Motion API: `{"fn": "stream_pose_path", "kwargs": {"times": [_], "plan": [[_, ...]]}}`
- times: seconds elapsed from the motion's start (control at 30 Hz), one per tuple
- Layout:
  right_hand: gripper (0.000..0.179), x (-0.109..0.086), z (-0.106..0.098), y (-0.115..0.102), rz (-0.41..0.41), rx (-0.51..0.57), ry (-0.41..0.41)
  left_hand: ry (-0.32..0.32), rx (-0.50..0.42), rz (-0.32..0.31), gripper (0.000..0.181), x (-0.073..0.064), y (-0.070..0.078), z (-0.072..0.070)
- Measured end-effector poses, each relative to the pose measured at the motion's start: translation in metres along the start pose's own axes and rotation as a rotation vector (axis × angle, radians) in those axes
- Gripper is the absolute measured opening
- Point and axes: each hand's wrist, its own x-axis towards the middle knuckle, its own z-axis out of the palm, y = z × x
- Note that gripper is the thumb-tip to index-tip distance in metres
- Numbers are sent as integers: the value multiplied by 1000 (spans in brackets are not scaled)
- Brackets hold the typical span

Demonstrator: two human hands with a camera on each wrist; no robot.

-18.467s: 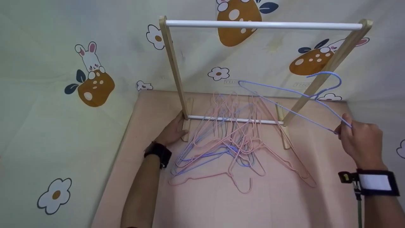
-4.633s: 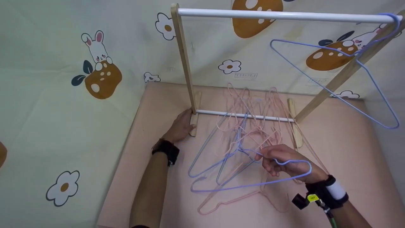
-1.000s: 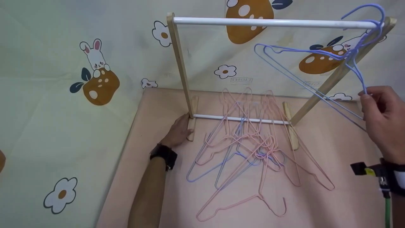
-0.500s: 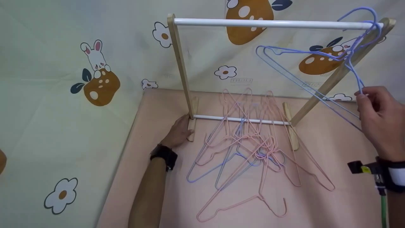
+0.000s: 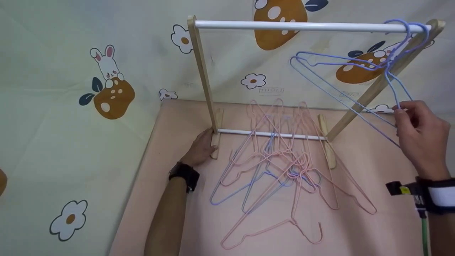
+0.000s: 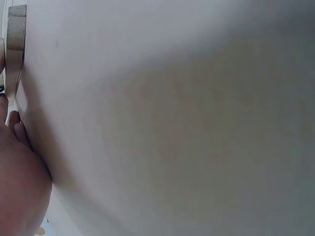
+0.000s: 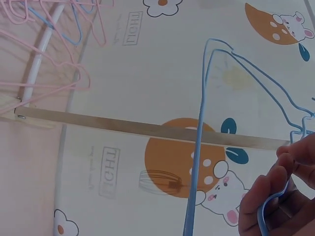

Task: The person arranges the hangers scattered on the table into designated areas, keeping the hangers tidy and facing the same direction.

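Observation:
My right hand (image 5: 423,137) pinches a blue hanger (image 5: 355,64) by its right shoulder end, and its hook lies over the white top bar (image 5: 302,26) of a small wooden clothes rack. Close beside it a second blue hanger (image 5: 404,88) hangs from the bar, at the right upright. In the right wrist view the fingers (image 7: 266,189) curl round the blue wire. Down at the left, my left hand (image 5: 199,148) grips the rack's wooden foot (image 5: 214,151), with the thumb on its near side. The left wrist view catches that wooden foot (image 6: 16,39) at its edge.
Pink hangers (image 5: 268,224) and several blue hangers (image 5: 236,191) lie tangled on the pink surface (image 5: 170,220), over the rack's lower white bar (image 5: 234,132). Behind the rack stands a pale wall covering (image 5: 224,64) printed with rabbits and flowers.
First one blue hanger went up on the bar. Then my right hand lifted another from the pile, and its hook has now come down onto the bar. My left hand stays at the foot.

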Motion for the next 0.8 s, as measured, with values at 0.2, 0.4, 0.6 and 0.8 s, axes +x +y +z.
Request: {"fn": "stream_pose_path", "kwargs": {"times": [0.2, 0.4, 0.6, 0.8], "plan": [[35, -1, 4, 3, 11, 17, 2, 5, 0, 1, 82, 0, 0, 0], [35, -1, 6, 3, -7, 7, 21, -1, 24, 27, 81, -2, 0, 0], [34, -3, 9, 1, -43, -37, 53, -6, 55, 35, 80, -1, 1, 0], [31, -6, 11, 0, -79, -38, 68, -4, 73, 18, 81, 0, 1, 0]]}}
